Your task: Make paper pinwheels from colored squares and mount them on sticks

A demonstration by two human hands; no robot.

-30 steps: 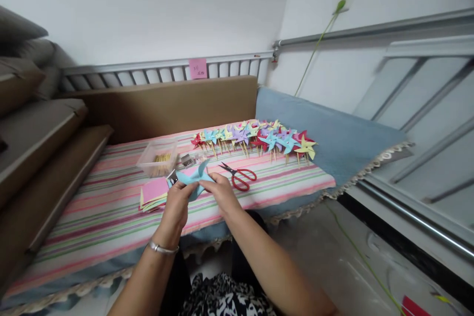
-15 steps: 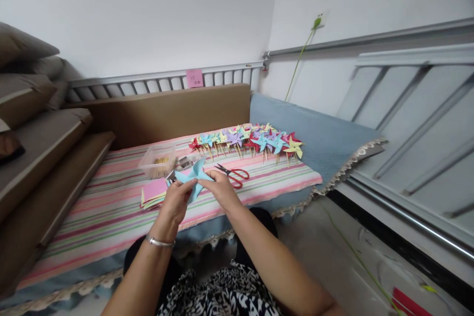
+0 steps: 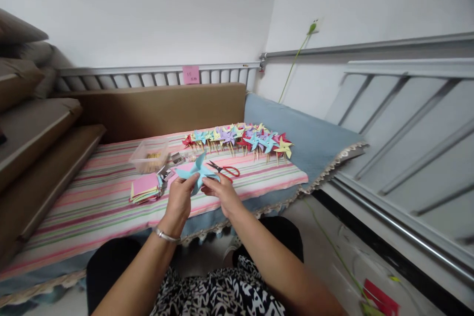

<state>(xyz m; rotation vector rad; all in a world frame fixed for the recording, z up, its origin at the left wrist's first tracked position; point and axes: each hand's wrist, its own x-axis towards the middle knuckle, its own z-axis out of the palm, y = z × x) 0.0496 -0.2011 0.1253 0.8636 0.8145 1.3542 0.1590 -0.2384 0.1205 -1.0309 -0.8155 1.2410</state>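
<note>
A light-blue paper pinwheel [image 3: 200,170] is held up over the striped cloth, its blades folded toward the centre. My left hand [image 3: 180,197] pinches it from the left, thumb near its middle. My right hand [image 3: 222,191] grips its right side with thumb and fingers. Red-handled scissors [image 3: 225,170] lie just behind my right hand, partly covered by it. To the left of my hands is a stack of coloured paper squares [image 3: 146,187], pink on top. Behind that stands a clear plastic box [image 3: 138,158] with short wooden sticks in it.
Several finished pinwheels on sticks [image 3: 255,142] crowd the back right of the striped cloth [image 3: 107,197]. Small metallic pieces [image 3: 177,158] lie beside the box. Brown cushions [image 3: 44,168] are piled at left; a blue padded side [image 3: 296,128] borders the right.
My view has shifted, so the surroundings sit a little further left. Both hands still hold the blue pinwheel; its blades now show more spread out, and my right fingers have moved lower along it.
</note>
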